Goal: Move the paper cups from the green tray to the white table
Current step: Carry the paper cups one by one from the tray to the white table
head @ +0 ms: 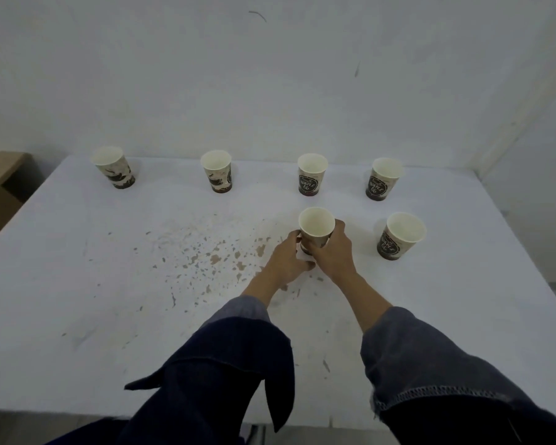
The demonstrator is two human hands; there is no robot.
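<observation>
Several printed paper cups stand upright on the white table (77, 284). A back row runs from the far-left cup (113, 167) past two middle cups (217, 171) (312, 174) to the right cup (384, 178). Another cup (402, 236) stands closer at the right. Both my hands wrap one cup (316, 228) near the table's middle: my left hand (289, 261) on its left side, my right hand (334, 252) on its right. Its base is hidden by my fingers. No green tray is in view.
Brown chipped patches mark the table surface left of my hands. A white wall rises right behind the table. A brown cardboard box (0, 194) sits off the table's left edge. The table's front edge runs below my dark sleeves.
</observation>
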